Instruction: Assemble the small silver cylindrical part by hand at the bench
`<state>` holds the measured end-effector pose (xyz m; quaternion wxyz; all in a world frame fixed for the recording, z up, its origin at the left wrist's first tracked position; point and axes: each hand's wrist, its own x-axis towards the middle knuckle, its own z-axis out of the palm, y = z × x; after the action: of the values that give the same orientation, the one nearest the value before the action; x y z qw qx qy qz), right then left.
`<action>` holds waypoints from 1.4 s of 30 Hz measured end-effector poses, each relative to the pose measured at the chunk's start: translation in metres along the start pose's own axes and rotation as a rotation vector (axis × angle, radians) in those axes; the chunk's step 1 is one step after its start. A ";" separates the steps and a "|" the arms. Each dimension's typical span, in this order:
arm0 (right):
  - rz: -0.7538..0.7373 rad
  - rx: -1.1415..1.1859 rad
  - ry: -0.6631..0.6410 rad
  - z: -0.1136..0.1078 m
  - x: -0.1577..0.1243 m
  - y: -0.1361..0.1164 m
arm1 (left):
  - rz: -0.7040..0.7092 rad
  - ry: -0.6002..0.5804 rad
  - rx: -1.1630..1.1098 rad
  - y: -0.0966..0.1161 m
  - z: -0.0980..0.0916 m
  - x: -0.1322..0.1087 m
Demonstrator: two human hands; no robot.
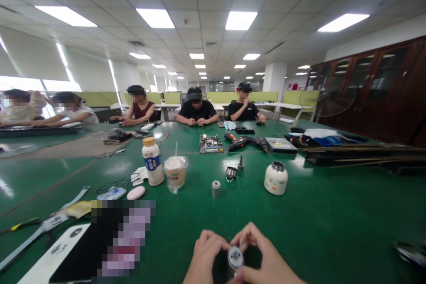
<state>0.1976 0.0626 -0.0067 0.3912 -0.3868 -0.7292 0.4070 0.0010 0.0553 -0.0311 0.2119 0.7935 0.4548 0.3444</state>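
At the bottom centre, both my hands meet around a small round silver metal part point(235, 258) with a dark centre. My left hand point(205, 257) curls its fingers against the part's left side. My right hand point(262, 255) arches over it and pinches its right side. Just beyond them, on the green table point(333, 222), stand a small silver cylinder point(216, 189), a metal ring piece point(230, 172) and a small dark knob point(240, 163).
A white flask point(276, 178), a milk bottle point(152, 161), a plastic cup with a straw point(175, 173), a circuit board point(210, 143) and power drills point(244, 142) stand further out. A pixelated dark device point(109, 239) lies at left. Several people sit along the far and left edges.
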 end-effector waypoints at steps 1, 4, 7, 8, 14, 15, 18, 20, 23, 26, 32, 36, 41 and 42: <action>0.007 -0.048 -0.032 0.001 -0.001 0.002 | -0.010 0.017 -0.056 0.002 -0.003 -0.001; -0.051 -0.194 -0.060 0.004 -0.003 0.004 | 0.016 0.098 -0.220 0.010 -0.012 -0.005; -0.092 -0.328 -0.056 0.006 -0.003 -0.001 | 0.016 0.175 -0.251 0.021 -0.017 -0.008; -0.108 -0.382 -0.058 0.007 -0.003 -0.002 | 0.002 0.202 -0.243 0.026 -0.017 -0.007; -0.211 -0.667 -0.142 0.002 0.009 -0.001 | 0.020 0.335 -0.204 0.040 -0.011 -0.002; -0.222 -0.702 -0.157 0.001 0.011 0.001 | 0.034 0.347 -0.198 0.040 -0.010 -0.002; -0.257 -0.795 -0.185 0.000 0.014 0.002 | 0.063 0.382 -0.184 0.039 -0.008 -0.003; -0.278 -0.847 -0.188 0.000 0.013 0.001 | 0.076 0.400 -0.177 0.039 -0.006 -0.003; -0.298 -0.906 -0.186 0.001 0.012 -0.001 | 0.090 0.410 -0.158 0.042 -0.006 -0.003; -0.305 -0.942 -0.175 0.001 0.012 -0.002 | 0.095 0.405 -0.120 0.045 -0.013 0.001; -0.307 -0.948 -0.153 0.000 0.008 -0.005 | -0.003 0.433 0.074 0.021 -0.036 0.016; -0.291 -0.947 -0.141 -0.001 0.003 -0.005 | -0.117 0.400 0.233 -0.008 -0.034 0.014; -0.281 -0.944 -0.140 -0.002 0.000 -0.005 | -0.125 0.345 0.311 -0.018 -0.027 0.009; -0.282 -0.942 -0.140 -0.002 0.000 -0.005 | -0.113 0.352 0.310 -0.016 -0.027 0.009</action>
<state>0.1985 0.0614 -0.0014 0.1754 -0.3910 -0.9035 0.0014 -0.0249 0.0716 -0.0198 0.0242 0.7174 0.5760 0.3912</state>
